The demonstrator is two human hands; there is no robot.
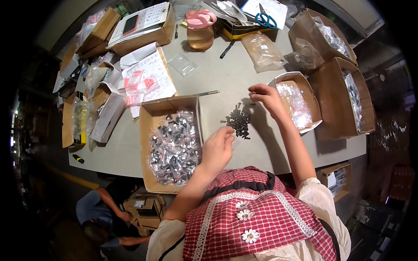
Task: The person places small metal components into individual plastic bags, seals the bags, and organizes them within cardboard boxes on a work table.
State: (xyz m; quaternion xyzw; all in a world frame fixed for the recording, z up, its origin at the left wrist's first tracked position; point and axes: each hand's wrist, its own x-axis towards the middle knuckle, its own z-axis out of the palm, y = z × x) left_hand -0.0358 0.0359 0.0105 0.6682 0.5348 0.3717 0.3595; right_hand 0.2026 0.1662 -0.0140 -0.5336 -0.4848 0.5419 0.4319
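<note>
A loose pile of small black screws [240, 123] lies on the grey table in front of me. My left hand [219, 148] is at the near left edge of the pile, its fingers curled together; whatever they may hold is hidden. Beyond the pile to the right, my right hand [266, 99] hovers over the table with thumb and fingers apart, and nothing shows between them. Left of the pile stands a cardboard box [144, 143] full of small clear bags [174, 148] with dark and white parts. Close to my right hand is a smaller box [317, 114] holding clear bags [294, 102].
Larger cartons [333, 100] line the right side. At the back stand a pink-lidded jug [200, 35] and blue-handled scissors [265, 19]. Papers [150, 71] with red-marked bags lie at the left. A pen [208, 93] rests behind the box. Another person [102, 211] crouches at lower left.
</note>
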